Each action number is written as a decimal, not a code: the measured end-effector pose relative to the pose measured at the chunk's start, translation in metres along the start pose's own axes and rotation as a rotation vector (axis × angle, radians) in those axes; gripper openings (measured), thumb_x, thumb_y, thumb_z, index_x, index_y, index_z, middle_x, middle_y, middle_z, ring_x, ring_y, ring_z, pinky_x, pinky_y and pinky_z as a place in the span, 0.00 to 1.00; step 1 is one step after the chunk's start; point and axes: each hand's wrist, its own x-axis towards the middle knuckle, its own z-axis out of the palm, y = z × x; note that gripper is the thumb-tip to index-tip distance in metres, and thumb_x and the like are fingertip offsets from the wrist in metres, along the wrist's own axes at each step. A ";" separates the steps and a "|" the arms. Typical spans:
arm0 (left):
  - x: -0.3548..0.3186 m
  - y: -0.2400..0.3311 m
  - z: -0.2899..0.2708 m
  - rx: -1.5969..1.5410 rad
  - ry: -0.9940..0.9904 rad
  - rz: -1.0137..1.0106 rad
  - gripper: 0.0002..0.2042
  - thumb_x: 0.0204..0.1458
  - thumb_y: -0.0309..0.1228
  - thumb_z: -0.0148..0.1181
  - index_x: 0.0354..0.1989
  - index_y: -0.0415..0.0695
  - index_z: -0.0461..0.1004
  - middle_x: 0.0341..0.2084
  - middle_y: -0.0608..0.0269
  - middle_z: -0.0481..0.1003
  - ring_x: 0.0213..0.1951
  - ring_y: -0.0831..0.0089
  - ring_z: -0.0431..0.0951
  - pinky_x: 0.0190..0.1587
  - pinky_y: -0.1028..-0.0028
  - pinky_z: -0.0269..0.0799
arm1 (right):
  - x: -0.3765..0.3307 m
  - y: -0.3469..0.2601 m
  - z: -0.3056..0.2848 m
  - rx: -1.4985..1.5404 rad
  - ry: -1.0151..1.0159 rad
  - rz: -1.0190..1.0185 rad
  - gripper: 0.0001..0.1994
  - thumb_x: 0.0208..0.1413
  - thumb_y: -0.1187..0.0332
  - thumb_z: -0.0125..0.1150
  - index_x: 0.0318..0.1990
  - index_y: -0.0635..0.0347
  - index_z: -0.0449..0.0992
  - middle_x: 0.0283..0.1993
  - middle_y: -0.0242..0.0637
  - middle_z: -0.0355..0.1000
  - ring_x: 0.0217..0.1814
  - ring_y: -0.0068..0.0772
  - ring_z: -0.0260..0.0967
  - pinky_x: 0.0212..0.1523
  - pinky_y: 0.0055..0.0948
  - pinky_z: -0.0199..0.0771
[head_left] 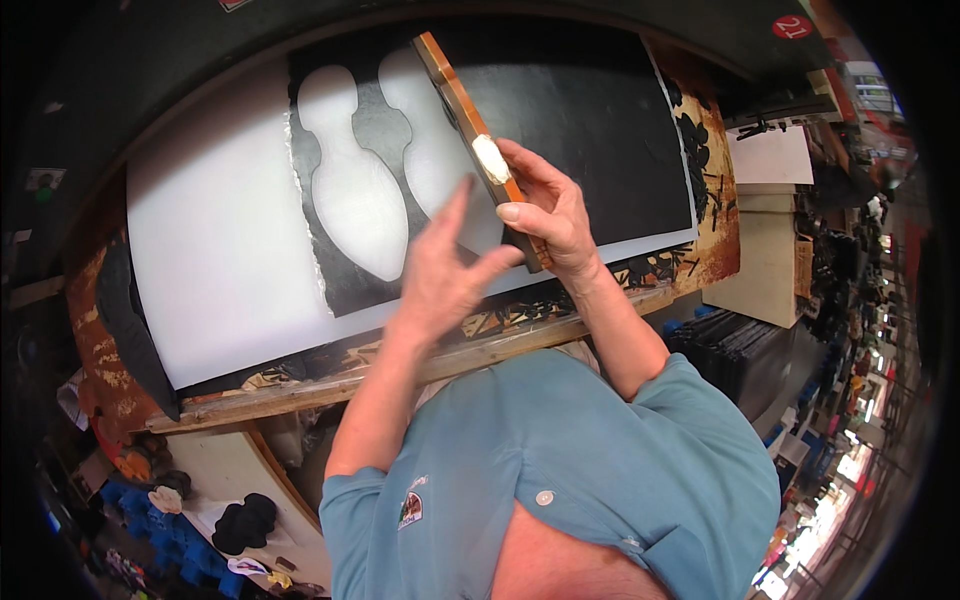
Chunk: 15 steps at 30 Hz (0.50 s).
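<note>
My right hand [552, 208] grips a long, narrow sole-cutting die [462, 108], thumb on the near side. The die stands on edge, tilted, with an orange-brown rim and a pale patch at its middle. My left hand [440, 280], blurred by motion, is just left of its lower end, thumb and fingers apart, holding nothing. Below lies a black sheet [610, 130] with two sole-shaped openings showing white. One opening [358, 205] is in full view; the die and my left hand partly hide the other [430, 150].
A white cutting board [225, 220] lies under the sheet on a worn bench with a wooden front edge [400, 383]. Black offcuts [690, 150] gather along the right side. A dark machine beam [180, 85] spans the back. Stacked black sheets [725, 355] stand at lower right.
</note>
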 end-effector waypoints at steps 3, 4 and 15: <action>-0.004 0.004 0.021 -0.094 0.009 0.064 0.42 0.61 0.38 0.75 0.79 0.35 0.58 0.63 0.48 0.74 0.65 0.58 0.76 0.68 0.62 0.72 | -0.006 0.006 0.007 0.150 0.025 0.004 0.39 0.55 0.74 0.73 0.73 0.77 0.64 0.71 0.51 0.68 0.71 0.38 0.68 0.72 0.38 0.68; -0.007 0.003 0.024 -0.144 0.006 0.037 0.40 0.62 0.36 0.73 0.78 0.35 0.59 0.62 0.50 0.75 0.63 0.60 0.77 0.67 0.64 0.73 | -0.006 0.007 0.008 0.164 0.028 0.008 0.39 0.55 0.74 0.73 0.73 0.79 0.63 0.69 0.50 0.69 0.70 0.36 0.69 0.71 0.36 0.69; -0.025 -0.005 0.016 -0.269 0.498 -0.421 0.16 0.73 0.31 0.57 0.62 0.33 0.79 0.43 0.68 0.83 0.45 0.81 0.78 0.50 0.79 0.73 | -0.002 -0.005 -0.002 0.163 0.055 0.084 0.42 0.52 0.65 0.75 0.72 0.79 0.65 0.66 0.49 0.72 0.67 0.34 0.70 0.69 0.30 0.68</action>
